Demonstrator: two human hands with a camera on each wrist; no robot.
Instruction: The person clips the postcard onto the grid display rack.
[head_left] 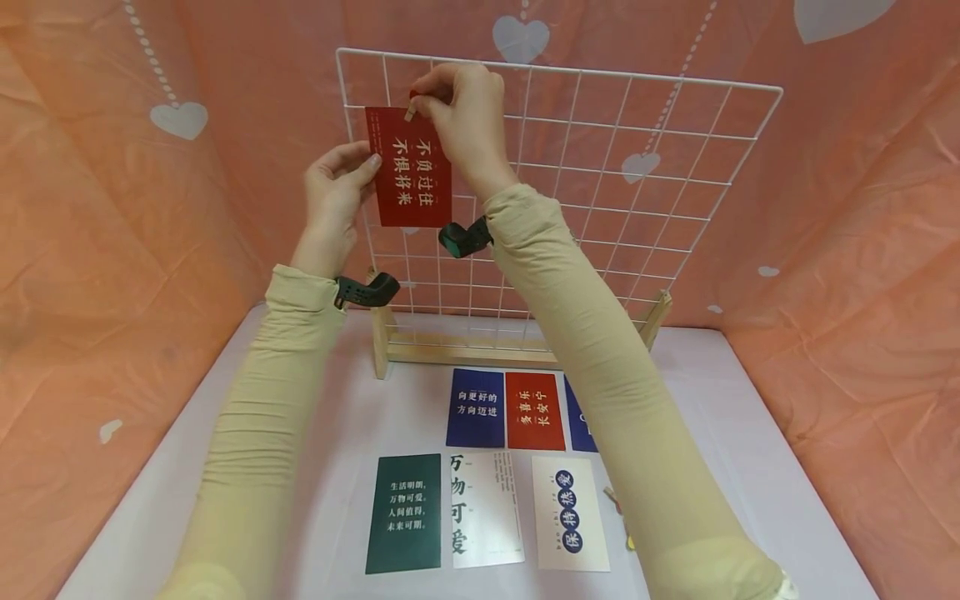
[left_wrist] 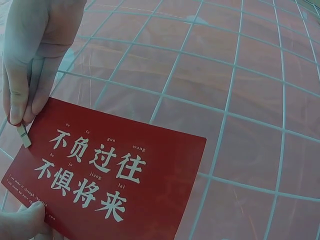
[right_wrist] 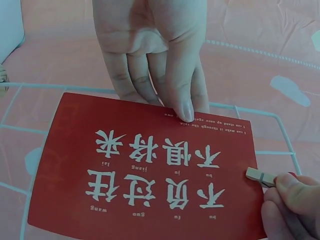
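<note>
A red card [head_left: 411, 171] with white Chinese lettering is held upright against the upper left of a white wire grid [head_left: 592, 137]. My left hand [head_left: 335, 196] pinches the card's left edge, thumb on the printed face and fingers behind. At the card's top edge, my right hand [head_left: 472, 117] pinches a small wooden clothespin [head_left: 409, 113] with a bit of red at its end. In the right wrist view the tip of the clothespin [right_wrist: 261, 177] overlaps the card's edge. Whether it also grips a grid wire is hidden.
The grid stands in a wooden base [head_left: 472, 354]. On the table lie a blue card [head_left: 476, 408], an orange-red card [head_left: 536, 411], a green card [head_left: 405, 512] and two white cards [head_left: 572, 512], [head_left: 486, 510]. Another blue card and small coloured clips are partly behind the right sleeve [head_left: 615, 367].
</note>
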